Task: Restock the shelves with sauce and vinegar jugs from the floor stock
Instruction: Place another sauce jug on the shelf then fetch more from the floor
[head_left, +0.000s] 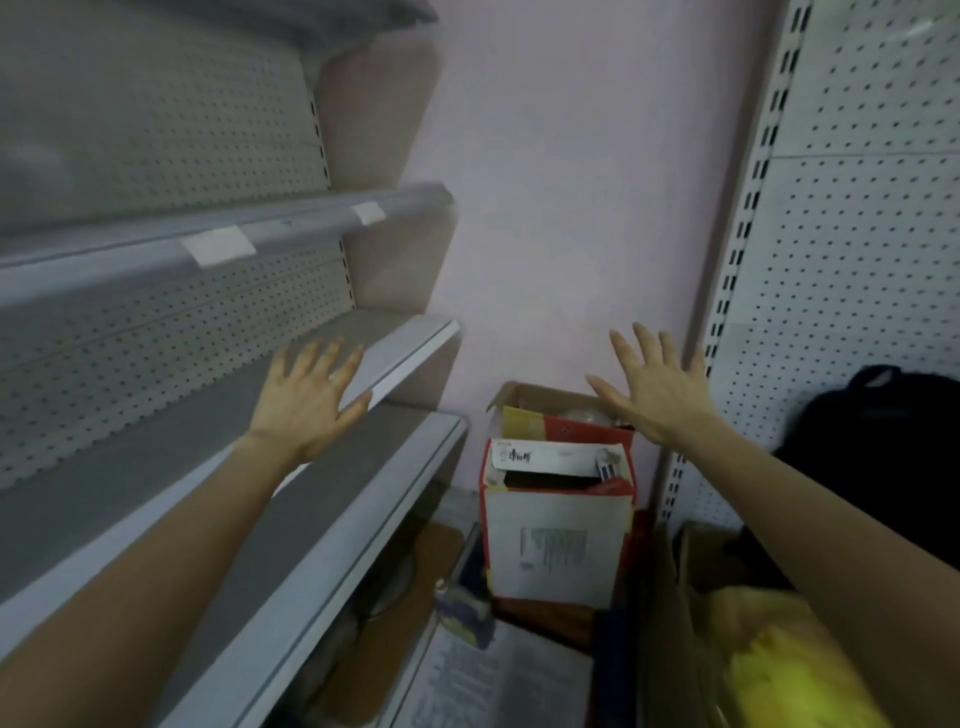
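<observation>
Now, with your left hand (306, 400) and right hand (655, 391) both spread wide and empty, lower them together into the open red-and-white cardboard box (558, 540).

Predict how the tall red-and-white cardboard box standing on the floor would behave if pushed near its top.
The tall red-and-white cardboard box would probably tip rather than slide, since it looks taller than wide. Its open, bent top flaps suggest walls that may buckle when squeezed. Its weight is unclear, as the contents are barely visible.
</observation>
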